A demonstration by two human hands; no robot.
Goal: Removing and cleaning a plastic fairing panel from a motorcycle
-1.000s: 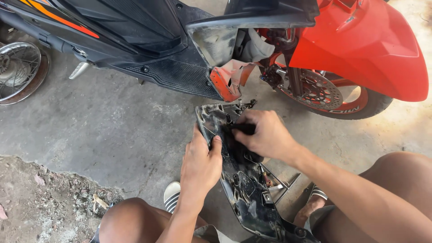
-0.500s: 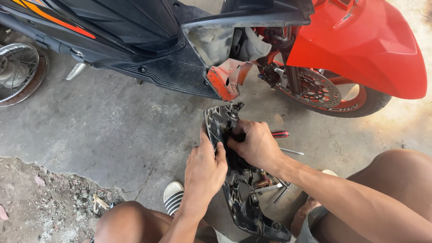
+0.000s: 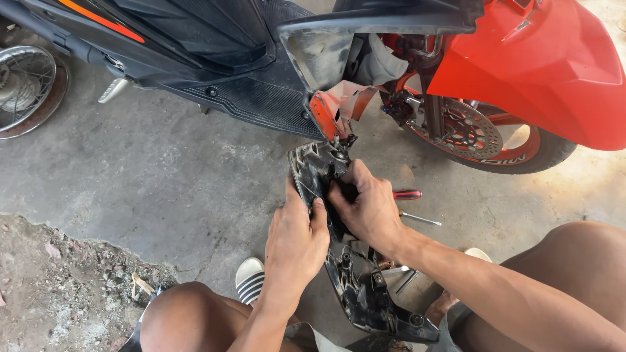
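The person squats on a concrete floor [image 3: 163, 176] beside a scooter, holding a black plastic body panel [image 3: 355, 280] upright between the knees, its inner, ribbed side turned toward the camera. The left hand [image 3: 297, 238] grips the panel's left edge near the top, thumb hooked over the rim and fingers [image 3: 319, 212] pressed on the inner face. The right hand [image 3: 368, 205] closes over the panel's upper middle from the right, fingers curled onto the same surface, so the 2 hands sit just beside each other and nearly touch, both clamped on the panel. The panel's top end reaches up close to the torn orange fairing [image 3: 336, 107] hanging below the scooter's black footboard [image 3: 251, 101]; whether they touch cannot be told. Its lower end rests near the person's feet. On the floor just right of the right hand lies a red-handled screwdriver [image 3: 407, 194], and another thin metal tool [image 3: 420, 219] lies near it. The red front mudguard [image 3: 541, 65] covers the front wheel [image 3: 489, 140] at the upper right. A white striped sandal [image 3: 249, 279] shows below the left hand, and a spoked wheel [image 3: 26, 88] stands at the far left.
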